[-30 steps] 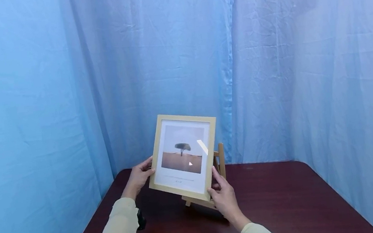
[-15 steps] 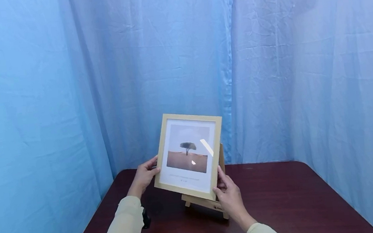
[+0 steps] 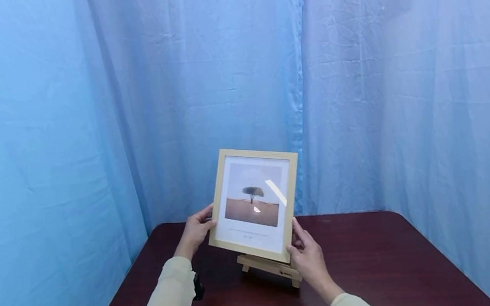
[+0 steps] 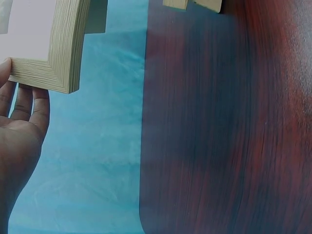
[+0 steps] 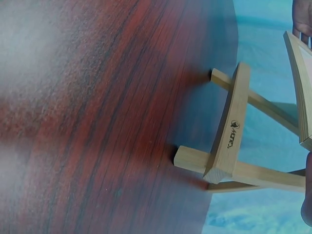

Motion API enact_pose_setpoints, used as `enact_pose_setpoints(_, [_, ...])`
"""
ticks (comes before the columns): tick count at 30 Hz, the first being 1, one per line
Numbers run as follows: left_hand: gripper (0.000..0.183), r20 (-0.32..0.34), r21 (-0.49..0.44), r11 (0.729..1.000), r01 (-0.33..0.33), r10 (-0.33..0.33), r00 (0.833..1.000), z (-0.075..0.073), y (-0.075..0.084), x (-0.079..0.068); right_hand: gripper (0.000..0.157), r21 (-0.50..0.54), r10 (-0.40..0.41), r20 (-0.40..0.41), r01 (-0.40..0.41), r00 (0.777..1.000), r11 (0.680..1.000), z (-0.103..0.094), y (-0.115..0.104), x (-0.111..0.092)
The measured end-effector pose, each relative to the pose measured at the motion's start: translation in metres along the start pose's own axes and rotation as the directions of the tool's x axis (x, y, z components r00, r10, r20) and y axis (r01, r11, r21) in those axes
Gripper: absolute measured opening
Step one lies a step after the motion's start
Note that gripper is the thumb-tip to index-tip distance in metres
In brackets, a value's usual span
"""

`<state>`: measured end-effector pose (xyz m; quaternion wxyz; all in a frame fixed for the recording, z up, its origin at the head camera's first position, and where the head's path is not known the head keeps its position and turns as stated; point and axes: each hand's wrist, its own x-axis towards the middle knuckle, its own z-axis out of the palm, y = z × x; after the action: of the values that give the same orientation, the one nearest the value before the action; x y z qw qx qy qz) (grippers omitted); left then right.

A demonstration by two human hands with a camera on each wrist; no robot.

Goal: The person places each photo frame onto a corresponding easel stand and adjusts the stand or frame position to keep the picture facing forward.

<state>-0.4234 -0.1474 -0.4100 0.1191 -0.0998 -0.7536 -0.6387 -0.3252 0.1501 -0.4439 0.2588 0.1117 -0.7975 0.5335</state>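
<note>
A picture frame of pale wood, with a print of a lone tree behind glass, leans slightly clockwise in the head view. My left hand grips its left edge, thumb in front and fingers behind, as the left wrist view also shows at the frame's corner. Near the lower right corner my right hand pinches the opposite edge. Behind and below stands a small wooden easel, its upper part mostly hidden. In the right wrist view a gap separates the frame from the easel's ledge, which bears a dark logo.
The easel stands on a dark reddish wooden table with rounded far corners. Light blue curtains hang behind it and along both sides. A black band sits at my left sleeve.
Both hands have carried the picture frame to the right, so it now covers the easel's upper part. More of the easel's ledge and its logo shows. The easel has stayed in place.
</note>
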Motion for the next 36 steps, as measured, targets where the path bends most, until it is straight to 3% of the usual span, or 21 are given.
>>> enact_pose_setpoints(20, [0.051,0.000,-0.011,1.000,-0.025,0.025,1.000,0.027,-0.005,0.005,0.075,-0.034,0.002,-0.034,-0.004,0.999,0.999,-0.017,0.015,-0.001])
enact_pose_setpoints(36, [0.050,0.025,-0.020,1.000,-0.003,0.003,1.000,0.045,-0.014,0.006,0.075,-0.031,0.044,-0.052,-0.046,0.998,0.998,-0.025,0.028,-0.004])
